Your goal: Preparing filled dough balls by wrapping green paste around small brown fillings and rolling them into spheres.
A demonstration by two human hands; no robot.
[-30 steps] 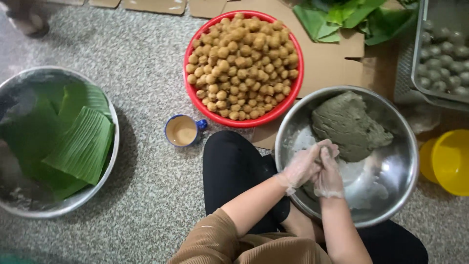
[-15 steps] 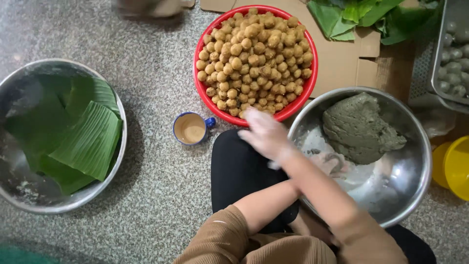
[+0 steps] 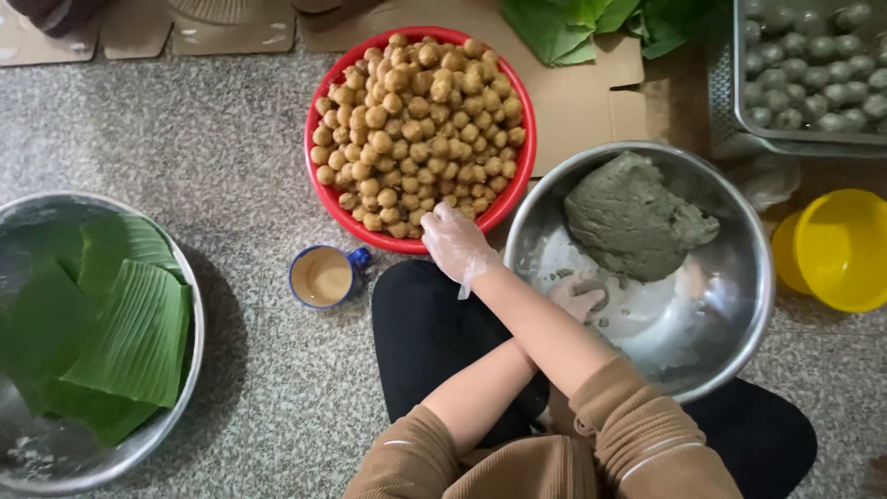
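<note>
My right hand, in a clear plastic glove, reaches across my body to the near rim of the red bowl. Its fingers curl down onto the brown filling balls heaped there; whether one is gripped is hidden. My left hand rests low inside the steel bowl, partly covered by my right forearm, cupping a small piece of grey-green dough. The big lump of the same dough lies at the bowl's far side. My arms are crossed.
A blue cup of brownish liquid stands by my knee. A steel basin of folded banana leaves is at left. A yellow bowl and a tray of grey-green balls sit at right, cardboard and loose leaves beyond.
Both hands were together in the steel bowl a second ago. My right hand has since crossed left to the red bowl and dropped onto the balls; my left hand stayed in the steel bowl.
</note>
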